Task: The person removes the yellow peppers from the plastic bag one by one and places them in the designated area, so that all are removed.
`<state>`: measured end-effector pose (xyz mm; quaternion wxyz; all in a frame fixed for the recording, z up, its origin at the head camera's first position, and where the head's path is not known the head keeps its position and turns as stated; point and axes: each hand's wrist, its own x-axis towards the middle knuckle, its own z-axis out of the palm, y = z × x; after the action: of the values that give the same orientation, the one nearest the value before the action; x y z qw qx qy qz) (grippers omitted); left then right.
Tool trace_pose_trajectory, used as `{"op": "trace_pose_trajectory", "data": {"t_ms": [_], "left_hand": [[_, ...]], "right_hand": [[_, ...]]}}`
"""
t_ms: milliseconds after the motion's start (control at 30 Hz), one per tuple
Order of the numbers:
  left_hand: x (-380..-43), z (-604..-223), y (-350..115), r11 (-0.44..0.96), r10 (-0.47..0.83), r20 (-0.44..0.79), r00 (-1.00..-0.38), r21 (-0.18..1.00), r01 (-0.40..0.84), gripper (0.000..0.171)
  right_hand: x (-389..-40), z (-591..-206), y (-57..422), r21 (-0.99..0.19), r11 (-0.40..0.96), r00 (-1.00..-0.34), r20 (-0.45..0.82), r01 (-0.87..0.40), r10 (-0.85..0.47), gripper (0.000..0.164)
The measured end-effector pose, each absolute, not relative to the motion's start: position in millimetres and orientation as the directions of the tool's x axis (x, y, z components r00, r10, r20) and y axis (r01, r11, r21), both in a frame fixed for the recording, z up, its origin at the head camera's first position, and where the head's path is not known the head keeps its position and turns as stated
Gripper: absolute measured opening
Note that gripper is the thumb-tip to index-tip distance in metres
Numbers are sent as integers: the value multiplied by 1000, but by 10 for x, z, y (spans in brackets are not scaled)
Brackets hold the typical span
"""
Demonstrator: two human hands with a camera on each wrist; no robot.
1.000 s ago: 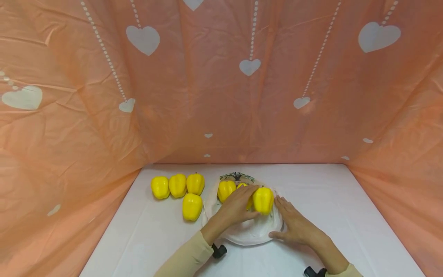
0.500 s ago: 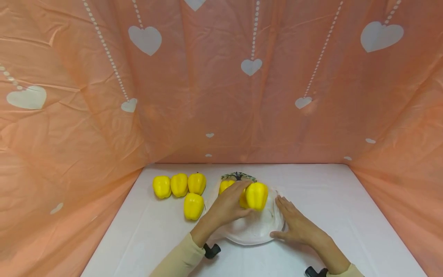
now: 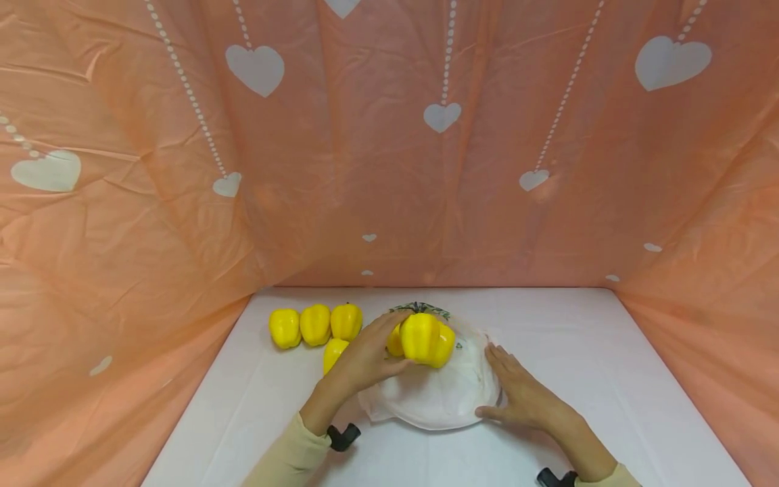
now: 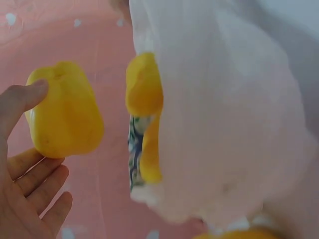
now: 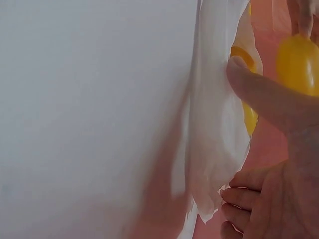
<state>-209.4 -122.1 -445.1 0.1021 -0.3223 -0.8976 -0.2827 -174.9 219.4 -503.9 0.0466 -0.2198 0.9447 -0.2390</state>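
My left hand (image 3: 365, 358) holds a yellow bell pepper (image 3: 418, 338) above the mouth of a white, floppy bag (image 3: 435, 406). In the left wrist view, the thumb lies on the side of that pepper and the fingertips are under it. More yellow bell peppers (image 3: 446, 346) show in the bag, partly hidden behind the held one. My right hand (image 3: 526, 392) rests against the bag's right side, thumb and fingers spread. From the right wrist view, its thumb lies by the bag's rim and its fingers touch the bag's edge.
Three yellow bell peppers (image 3: 315, 325) sit in a row left of the bag. Another pepper (image 3: 333, 353) in front of them is partly covered by the left hand. A white cloth covers the table (image 3: 608, 365); peach curtains with hearts (image 3: 389, 176) enclose it.
My left hand has carried its pepper leftward and up from the bag's right part, uncovering another pepper behind it. My right hand has stayed at the bag's side.
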Motion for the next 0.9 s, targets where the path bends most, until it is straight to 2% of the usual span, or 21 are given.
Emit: {"op": "trace_pose_trajectory", "data": {"t_ms": [133, 367, 900], "left_hand": [[-2085, -4413, -1396, 649, 509, 376, -774, 423, 632, 88], [-2043, -4378, -1678, 689, 466, 324, -824, 452, 567, 88], [-1976, -4323, -2253, 732, 391, 315, -865, 464, 500, 88]], "right_hand": [[-1751, -5039, 2192, -473, 790, -899, 12, -391, -438, 121], [-1747, -5041, 2199, -463, 794, -899, 18, -395, -437, 121], [-1757, -5059, 2210, -458, 793, -897, 23, -402, -441, 121]]}}
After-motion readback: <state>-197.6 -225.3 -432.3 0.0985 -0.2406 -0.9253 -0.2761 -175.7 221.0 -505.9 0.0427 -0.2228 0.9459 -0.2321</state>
